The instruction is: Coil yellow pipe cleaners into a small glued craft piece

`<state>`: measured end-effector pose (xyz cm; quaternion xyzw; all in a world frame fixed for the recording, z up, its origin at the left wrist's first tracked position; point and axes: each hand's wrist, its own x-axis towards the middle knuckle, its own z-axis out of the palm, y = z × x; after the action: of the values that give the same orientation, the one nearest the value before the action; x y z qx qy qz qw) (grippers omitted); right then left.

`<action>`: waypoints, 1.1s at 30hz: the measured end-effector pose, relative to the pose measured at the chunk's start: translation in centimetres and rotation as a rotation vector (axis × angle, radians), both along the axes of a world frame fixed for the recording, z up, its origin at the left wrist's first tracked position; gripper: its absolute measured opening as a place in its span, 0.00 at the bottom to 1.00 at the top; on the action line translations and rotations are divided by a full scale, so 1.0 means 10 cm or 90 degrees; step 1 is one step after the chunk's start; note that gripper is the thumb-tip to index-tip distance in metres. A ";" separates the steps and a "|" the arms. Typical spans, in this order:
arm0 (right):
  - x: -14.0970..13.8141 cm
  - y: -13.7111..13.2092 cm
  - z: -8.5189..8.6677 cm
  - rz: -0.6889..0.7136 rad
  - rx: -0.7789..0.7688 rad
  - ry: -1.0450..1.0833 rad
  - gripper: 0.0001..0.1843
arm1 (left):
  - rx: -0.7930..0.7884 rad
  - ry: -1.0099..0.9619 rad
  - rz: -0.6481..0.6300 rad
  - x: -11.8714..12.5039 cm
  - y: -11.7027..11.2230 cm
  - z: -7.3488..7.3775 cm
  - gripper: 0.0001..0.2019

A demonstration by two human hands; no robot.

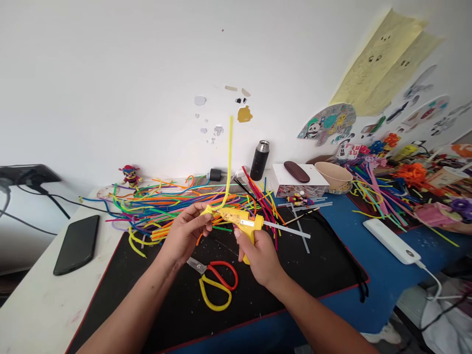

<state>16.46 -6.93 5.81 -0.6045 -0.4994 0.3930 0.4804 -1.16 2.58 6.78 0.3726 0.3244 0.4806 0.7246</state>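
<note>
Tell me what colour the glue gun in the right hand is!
The glue gun is yellow, with a white label; the head view shows it best.

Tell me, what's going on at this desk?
A person's right hand grips a yellow plastic glue gun, a long translucent glue stick jutting from its back. The left hand pinches a fuzzy yellow craft stem near the gun's nozzle, its free length standing upright; whether they touch is unclear. Metal scissors with red and yellow handles lie on the black mat, nearer the person than a multicoloured heap of craft stems.
</note>
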 end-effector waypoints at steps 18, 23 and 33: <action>0.00 0.01 0.08 0.007 0.008 -0.016 0.30 | -0.046 -0.039 -0.015 -0.02 0.02 -0.05 0.17; 0.00 0.00 0.09 0.002 -0.001 -0.026 0.31 | -0.054 -0.036 -0.014 -0.03 0.03 -0.02 0.17; 0.01 -0.01 0.11 0.003 0.005 -0.034 0.32 | -0.049 -0.035 -0.023 -0.02 0.04 0.00 0.17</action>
<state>16.57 -7.01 6.90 -0.6116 -0.5151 0.3760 0.4683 -1.31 2.97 6.76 0.3369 0.3160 0.4646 0.7555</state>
